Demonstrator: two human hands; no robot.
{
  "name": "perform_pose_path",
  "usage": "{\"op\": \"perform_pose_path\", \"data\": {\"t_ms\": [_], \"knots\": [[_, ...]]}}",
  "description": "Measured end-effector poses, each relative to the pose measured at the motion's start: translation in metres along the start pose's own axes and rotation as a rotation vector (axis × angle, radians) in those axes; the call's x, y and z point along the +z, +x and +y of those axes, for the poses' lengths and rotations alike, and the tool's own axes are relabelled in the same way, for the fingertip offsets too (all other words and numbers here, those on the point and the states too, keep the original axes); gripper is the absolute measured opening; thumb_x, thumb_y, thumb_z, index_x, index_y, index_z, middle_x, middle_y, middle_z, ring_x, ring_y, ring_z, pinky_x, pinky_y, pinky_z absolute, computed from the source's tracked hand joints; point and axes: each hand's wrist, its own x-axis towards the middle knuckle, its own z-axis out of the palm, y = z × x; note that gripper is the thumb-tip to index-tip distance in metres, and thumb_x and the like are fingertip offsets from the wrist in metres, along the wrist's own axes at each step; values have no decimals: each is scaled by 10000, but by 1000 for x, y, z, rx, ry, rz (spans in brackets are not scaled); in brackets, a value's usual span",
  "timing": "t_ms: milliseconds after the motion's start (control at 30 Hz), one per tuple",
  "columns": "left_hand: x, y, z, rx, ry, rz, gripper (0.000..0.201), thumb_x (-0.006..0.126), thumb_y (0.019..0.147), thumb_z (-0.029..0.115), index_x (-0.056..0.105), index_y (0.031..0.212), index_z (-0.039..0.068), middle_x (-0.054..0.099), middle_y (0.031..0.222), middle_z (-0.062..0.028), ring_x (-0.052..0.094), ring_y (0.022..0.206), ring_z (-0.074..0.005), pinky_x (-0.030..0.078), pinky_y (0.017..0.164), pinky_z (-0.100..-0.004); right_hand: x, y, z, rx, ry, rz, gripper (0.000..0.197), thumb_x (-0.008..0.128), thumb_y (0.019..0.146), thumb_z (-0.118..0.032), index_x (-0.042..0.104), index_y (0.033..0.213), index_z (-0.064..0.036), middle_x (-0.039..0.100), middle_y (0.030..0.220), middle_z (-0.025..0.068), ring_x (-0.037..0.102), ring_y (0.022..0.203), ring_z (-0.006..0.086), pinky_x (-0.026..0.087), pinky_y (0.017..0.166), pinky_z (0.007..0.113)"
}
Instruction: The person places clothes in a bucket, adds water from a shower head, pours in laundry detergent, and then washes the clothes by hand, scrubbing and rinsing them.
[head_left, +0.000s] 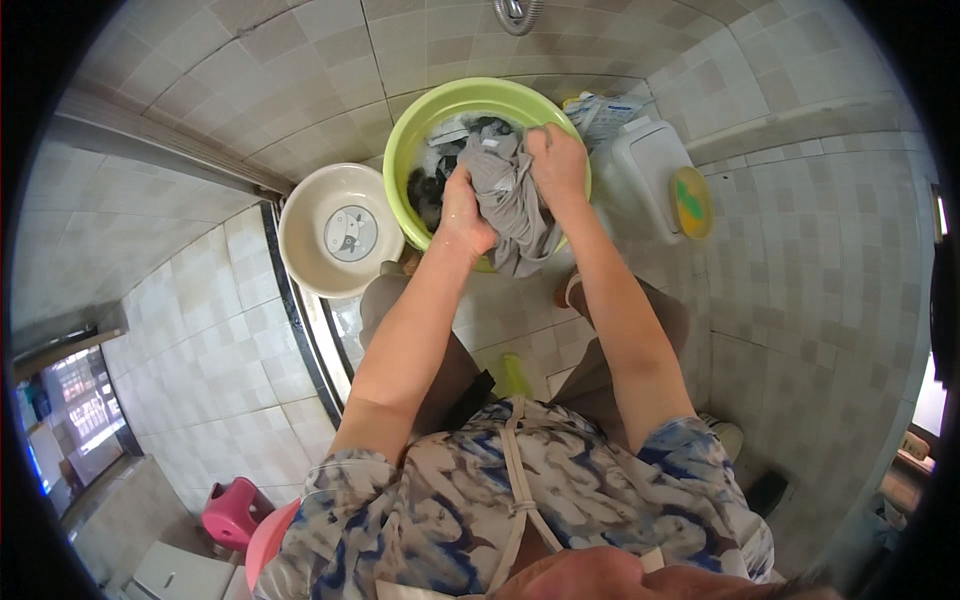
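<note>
A wet grey garment (500, 195) hangs bunched between my two hands over the near part of a lime green basin (400, 130). My left hand (462, 215) grips its left side, and my right hand (556, 165) is closed round the cloth at the upper right, close to the basin's rim. The lower end of the garment drapes over the near rim. Inside the basin, dark clothes (428, 190) lie in sudsy water, partly hidden by the garment and my left hand.
Left of the green basin stands a cream basin (300, 235) with a cow-face print. To the right are a white lidded bin (650, 170), a yellow-green bowl (693, 203) and a plastic packet (605, 115). A pink stool (233, 512) stands at lower left; a shower hose (518, 15) hangs above.
</note>
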Motion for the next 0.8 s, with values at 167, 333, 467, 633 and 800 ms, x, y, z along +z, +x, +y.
{"op": "perform_pose_path", "data": {"t_ms": [167, 333, 467, 633, 800], "knots": [[28, -10, 6, 38, 330, 85, 685, 494, 860, 569, 493, 1248, 5, 524, 1263, -133, 509, 1145, -245, 395, 980, -401, -57, -5, 25, 709, 1061, -70, 375, 429, 899, -320, 601, 965, 6, 628, 959, 151, 605, 902, 271, 476, 815, 408], [-9, -21, -11, 197, 2044, 499, 625, 453, 843, 598, 664, 968, 23, 621, 913, -268, 590, 933, -409, 471, 815, -398, -71, -38, 34, 749, 1488, -50, 367, 398, 930, -289, 537, 1141, -23, 570, 1154, 97, 537, 1069, 252, 436, 929, 396], [-16, -29, -4, 339, 2058, 366, 610, 437, 847, 605, 663, 934, 45, 636, 882, -237, 620, 800, -360, 494, 730, -388, -85, -62, 21, 891, 1575, 21, 354, 397, 923, -270, 567, 1097, -13, 581, 1147, 115, 544, 1064, 246, 418, 948, 381], [16, -47, -26, -193, 954, 311, 450, 451, 909, 456, 589, 941, 29, 598, 808, -56, 556, 689, -155, 477, 604, -314, -97, -79, -17, 858, 1716, -156, 348, 381, 889, -211, 541, 1123, -11, 571, 1153, 113, 533, 1067, 263, 407, 954, 392], [-21, -21, 1, 58, 573, 173, 304, 487, 913, 325, 584, 933, 38, 586, 829, -52, 532, 683, -165, 461, 637, -304, -80, -81, -27, 707, 1693, -178, 286, 397, 848, -141, 556, 1050, -15, 599, 1064, 94, 559, 986, 220, 439, 883, 334]]}}
